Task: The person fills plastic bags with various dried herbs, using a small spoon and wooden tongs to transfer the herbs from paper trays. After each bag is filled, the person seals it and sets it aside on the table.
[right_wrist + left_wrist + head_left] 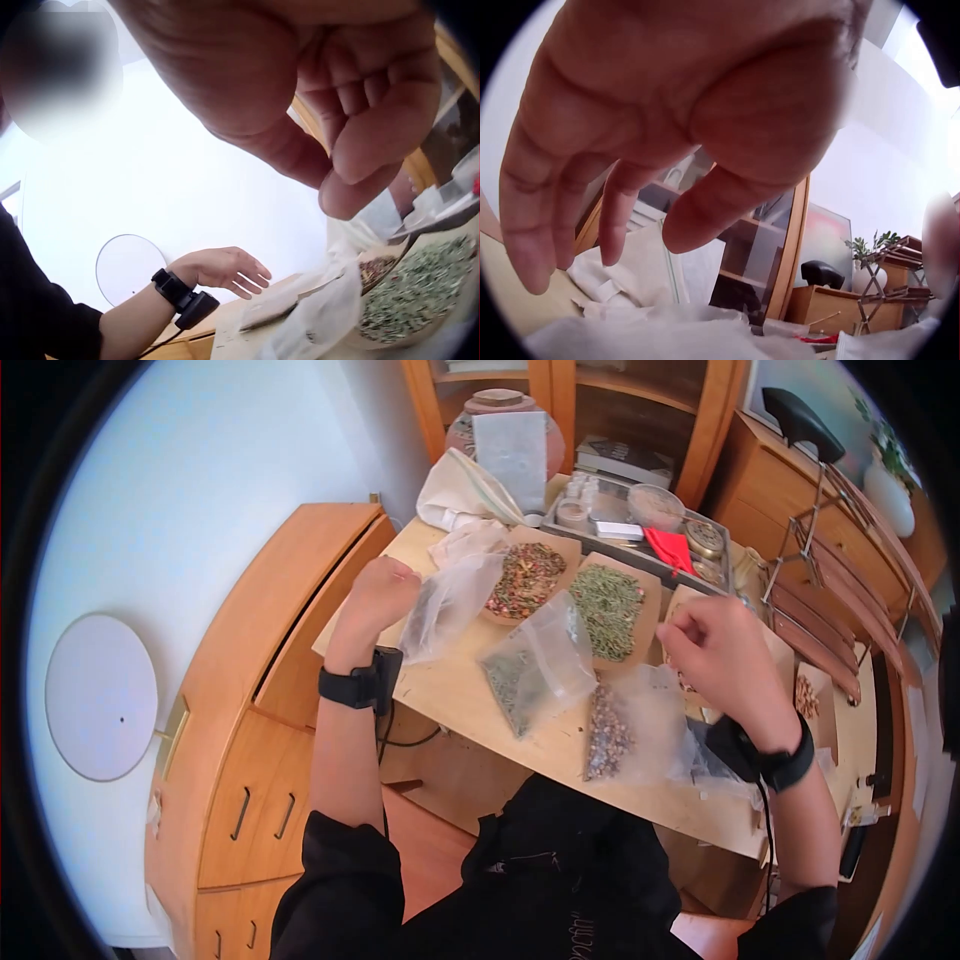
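Note:
My left hand point(385, 595) hovers over the table's left side with its fingers loosely bent and nothing between them. Beside it lies a translucent bag point(445, 610). My right hand point(715, 650) is raised at the right, its fingers curled. In the right wrist view the thumb point(352, 201) meets a fingertip, and no object shows between them. Below and left of that hand lies a clear bag of small dried buds point(607, 735). A clear bag of green herb point(512, 685) lies mid-table. Behind are paper trays of reddish dried flowers point(528, 578) and chopped green herb point(610, 610).
A grey tray point(735, 572) at the back holds jars, a bowl point(655, 506) and a red cloth point(668, 548). A cream cloth bag point(458, 490) sits at the back left. A wooden cabinet point(290, 610) stands left, a folding rack point(835, 580) right.

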The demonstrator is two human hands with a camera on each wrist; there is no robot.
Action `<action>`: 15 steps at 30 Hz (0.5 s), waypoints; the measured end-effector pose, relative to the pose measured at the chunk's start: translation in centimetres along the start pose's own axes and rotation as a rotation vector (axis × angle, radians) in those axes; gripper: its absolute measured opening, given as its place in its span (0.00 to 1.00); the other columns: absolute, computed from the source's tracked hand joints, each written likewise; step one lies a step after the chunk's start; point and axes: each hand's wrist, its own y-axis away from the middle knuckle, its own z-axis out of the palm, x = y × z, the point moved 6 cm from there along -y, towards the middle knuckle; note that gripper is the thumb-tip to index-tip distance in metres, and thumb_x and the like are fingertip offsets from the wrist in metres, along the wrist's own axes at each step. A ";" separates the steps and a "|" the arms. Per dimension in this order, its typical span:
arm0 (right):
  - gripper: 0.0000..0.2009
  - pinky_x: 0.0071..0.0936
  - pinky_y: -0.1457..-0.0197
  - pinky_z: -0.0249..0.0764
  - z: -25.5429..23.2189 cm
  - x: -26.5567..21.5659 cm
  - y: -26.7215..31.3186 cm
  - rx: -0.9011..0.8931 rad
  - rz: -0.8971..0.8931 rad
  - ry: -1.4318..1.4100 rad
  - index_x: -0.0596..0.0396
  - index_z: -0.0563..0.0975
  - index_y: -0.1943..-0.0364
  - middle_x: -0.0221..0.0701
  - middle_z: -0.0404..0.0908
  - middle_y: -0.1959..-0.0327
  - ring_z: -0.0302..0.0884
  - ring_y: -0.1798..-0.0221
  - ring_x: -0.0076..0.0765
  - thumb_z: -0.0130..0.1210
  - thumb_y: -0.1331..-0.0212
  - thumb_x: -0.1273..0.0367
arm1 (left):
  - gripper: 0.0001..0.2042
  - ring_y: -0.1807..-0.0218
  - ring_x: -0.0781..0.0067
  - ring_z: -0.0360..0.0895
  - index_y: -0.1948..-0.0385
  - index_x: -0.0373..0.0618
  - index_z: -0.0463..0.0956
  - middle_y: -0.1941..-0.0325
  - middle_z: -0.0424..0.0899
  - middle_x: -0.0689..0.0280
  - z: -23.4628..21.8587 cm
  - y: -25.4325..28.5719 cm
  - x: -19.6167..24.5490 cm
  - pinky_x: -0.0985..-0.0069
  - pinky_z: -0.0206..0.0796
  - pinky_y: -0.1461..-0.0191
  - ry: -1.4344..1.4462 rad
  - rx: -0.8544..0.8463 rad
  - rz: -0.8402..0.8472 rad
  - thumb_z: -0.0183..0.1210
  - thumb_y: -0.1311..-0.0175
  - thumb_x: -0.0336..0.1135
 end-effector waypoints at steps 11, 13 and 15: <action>0.09 0.20 0.83 0.73 13.6 -2.7 -12.3 -0.459 0.251 -0.197 0.69 0.76 0.72 0.37 0.81 0.77 0.78 0.82 0.26 0.54 0.42 0.73 | 0.15 0.64 0.60 0.80 0.64 0.29 0.73 0.66 0.80 0.50 2.5 1.1 -1.4 0.69 0.70 0.61 -0.064 -0.104 -0.065 0.58 0.41 0.36; 0.08 0.23 0.85 0.73 15.2 -1.8 -13.4 -0.462 0.310 -0.352 0.72 0.75 0.72 0.41 0.81 0.78 0.77 0.83 0.29 0.53 0.44 0.75 | 0.17 0.58 0.63 0.79 0.56 0.28 0.73 0.60 0.80 0.52 2.7 0.9 -1.8 0.70 0.70 0.56 -0.101 -0.172 -0.131 0.58 0.38 0.36; 0.09 0.21 0.84 0.72 17.0 -0.9 -14.4 -0.492 0.476 -0.466 0.71 0.75 0.67 0.41 0.81 0.75 0.78 0.82 0.28 0.54 0.40 0.73 | 0.19 0.58 0.61 0.79 0.53 0.28 0.71 0.60 0.79 0.52 3.1 0.2 -2.6 0.69 0.70 0.56 -0.082 -0.172 -0.120 0.58 0.37 0.36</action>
